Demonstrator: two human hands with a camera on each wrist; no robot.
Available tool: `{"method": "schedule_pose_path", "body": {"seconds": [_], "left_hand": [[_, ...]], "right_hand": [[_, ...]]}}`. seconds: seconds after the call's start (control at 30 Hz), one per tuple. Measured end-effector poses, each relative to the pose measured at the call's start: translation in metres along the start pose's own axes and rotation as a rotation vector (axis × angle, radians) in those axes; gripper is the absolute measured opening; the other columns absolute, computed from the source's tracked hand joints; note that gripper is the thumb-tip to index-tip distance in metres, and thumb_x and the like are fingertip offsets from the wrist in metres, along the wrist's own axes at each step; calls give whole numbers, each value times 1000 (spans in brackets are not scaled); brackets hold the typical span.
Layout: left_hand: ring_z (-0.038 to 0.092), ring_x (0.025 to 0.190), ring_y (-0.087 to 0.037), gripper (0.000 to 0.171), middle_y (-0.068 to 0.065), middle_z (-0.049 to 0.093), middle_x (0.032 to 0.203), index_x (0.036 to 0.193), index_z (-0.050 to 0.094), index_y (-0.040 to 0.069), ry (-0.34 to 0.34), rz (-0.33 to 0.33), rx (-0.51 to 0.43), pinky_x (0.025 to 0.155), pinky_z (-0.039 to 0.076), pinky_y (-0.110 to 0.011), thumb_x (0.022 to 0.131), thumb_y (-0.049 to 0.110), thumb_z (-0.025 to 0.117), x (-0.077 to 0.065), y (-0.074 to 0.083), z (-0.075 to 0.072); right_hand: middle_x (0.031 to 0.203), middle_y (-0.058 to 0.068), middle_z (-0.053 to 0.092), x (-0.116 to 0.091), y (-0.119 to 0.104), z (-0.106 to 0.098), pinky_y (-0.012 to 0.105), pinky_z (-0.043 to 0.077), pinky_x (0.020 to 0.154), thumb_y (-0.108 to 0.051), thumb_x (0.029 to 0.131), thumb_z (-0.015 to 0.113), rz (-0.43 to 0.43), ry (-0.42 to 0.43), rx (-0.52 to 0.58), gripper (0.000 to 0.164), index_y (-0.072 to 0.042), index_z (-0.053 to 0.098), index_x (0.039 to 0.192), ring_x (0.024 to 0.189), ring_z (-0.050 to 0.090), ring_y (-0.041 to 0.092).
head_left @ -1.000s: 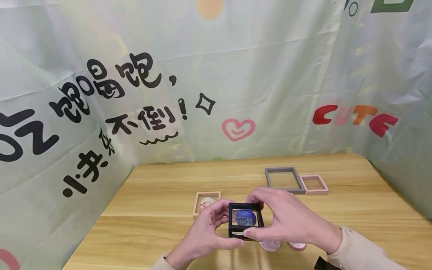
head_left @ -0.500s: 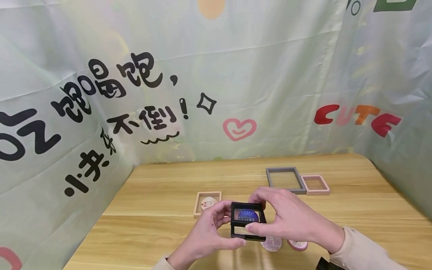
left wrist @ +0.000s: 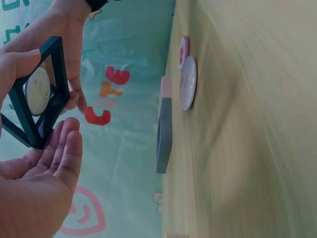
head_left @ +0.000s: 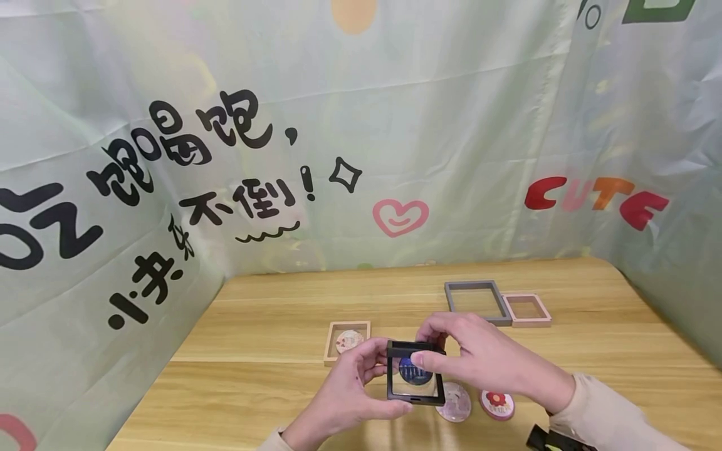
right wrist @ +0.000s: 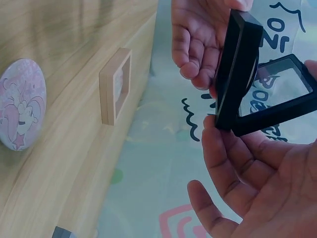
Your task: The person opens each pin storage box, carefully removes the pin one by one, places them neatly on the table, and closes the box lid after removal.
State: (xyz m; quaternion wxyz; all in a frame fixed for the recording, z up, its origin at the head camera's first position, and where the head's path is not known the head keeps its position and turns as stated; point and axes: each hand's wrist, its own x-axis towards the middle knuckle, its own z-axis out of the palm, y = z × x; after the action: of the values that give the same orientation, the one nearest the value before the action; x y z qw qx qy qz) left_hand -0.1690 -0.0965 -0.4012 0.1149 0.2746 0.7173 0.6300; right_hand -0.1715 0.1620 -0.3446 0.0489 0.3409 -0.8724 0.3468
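A small black hinged display frame (head_left: 416, 400) is held up over the table, its two halves spread in a V in both wrist views. Inside it sits a round badge with a dark blue face (head_left: 414, 371); the left wrist view shows its pale back (left wrist: 37, 91). My left hand (head_left: 356, 385) grips the frame by its left and lower side, thumb near the bottom edge. My right hand (head_left: 486, 360) pinches the upper half, thumb in front and fingers behind. Clear film (right wrist: 285, 84) spans the half seen in the right wrist view.
On the table stand a tan frame (head_left: 327, 347) with a round badge (head_left: 350, 340) in it, a grey frame (head_left: 499, 304) and a pink frame (head_left: 530, 324). Below the hands lie a pale pink badge (head_left: 454, 404) and a flower badge (head_left: 497, 404). Printed cloth hangs behind.
The black frame's upper half has swung up and away from the lower half under my right thumb, widening the gap. My left hand stays nearly in place.
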Motion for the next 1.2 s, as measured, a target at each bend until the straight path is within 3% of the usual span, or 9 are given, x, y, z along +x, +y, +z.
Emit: {"method": "schedule_pose_path", "body": {"seconds": [0.33, 0.6, 0.83, 1.2], "left_hand": [[68, 113, -13, 65, -7, 70, 124, 137, 64, 7, -10, -29, -6, 106, 56, -23, 78, 4, 91, -1, 1, 0], [67, 113, -12, 67, -6, 69, 125, 137, 65, 11, -31, -43, -10, 109, 56, -27, 76, 5, 92, -1, 1, 1], [68, 114, -13, 69, 0, 70, 125, 138, 64, 12, -50, -40, -27, 109, 56, -25, 76, 3, 92, -1, 0, 2], [69, 114, -12, 66, -1, 70, 124, 135, 64, 9, -104, 30, -49, 112, 56, -30, 76, -1, 91, 0, -2, 3]], "right_hand": [[86, -19, 69, 5, 1, -5, 23, 51, 71, -39, 106, 65, 49, -63, 82, 17, -25, 74, 101, 83, 62, -2], [81, -16, 69, 10, 7, -10, 24, 50, 67, -33, 109, 59, 24, -113, 139, 23, -27, 75, 93, 75, 58, 1], [84, -14, 73, 14, 11, -15, 26, 52, 73, -33, 112, 53, 66, -176, 189, 32, -27, 77, 92, 81, 65, 6], [86, -8, 77, 15, 14, -20, 27, 58, 74, -36, 112, 53, 123, -194, 270, 40, -16, 81, 93, 80, 68, 8]]}}
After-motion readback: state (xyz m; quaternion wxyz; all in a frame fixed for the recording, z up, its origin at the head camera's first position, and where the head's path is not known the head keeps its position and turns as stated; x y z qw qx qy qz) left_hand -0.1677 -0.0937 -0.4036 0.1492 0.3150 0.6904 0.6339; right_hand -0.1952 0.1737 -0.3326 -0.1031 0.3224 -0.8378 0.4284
